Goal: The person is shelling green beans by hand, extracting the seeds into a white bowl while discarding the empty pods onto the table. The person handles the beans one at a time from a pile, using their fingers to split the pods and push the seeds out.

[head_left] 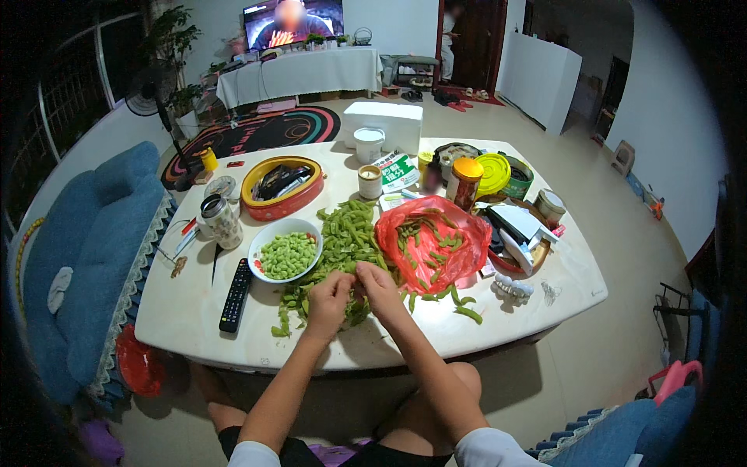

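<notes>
My left hand (328, 303) and my right hand (379, 292) meet over a heap of green pods and empty hulls (350, 233) on the white table (192, 315). Their fingertips are pinched together around something small and green, probably a pod, mostly hidden by the fingers. Left of the heap, a white bowl (254, 255) holds shelled green beans (287, 255). On the right lies an open red plastic bag (475, 227) with whole bean pods inside. Several loose pods (468, 314) lie on the table in front of the bag.
A black remote control (235, 296) lies left of the bowl, near an open patterned thermos cup (222, 225). Behind stand a red and yellow oval container (283, 210), a candle jar (370, 182) and a white foam box (388, 117). A cluttered round tray (543, 257) is at right. Beyond, a person stands in a doorway.
</notes>
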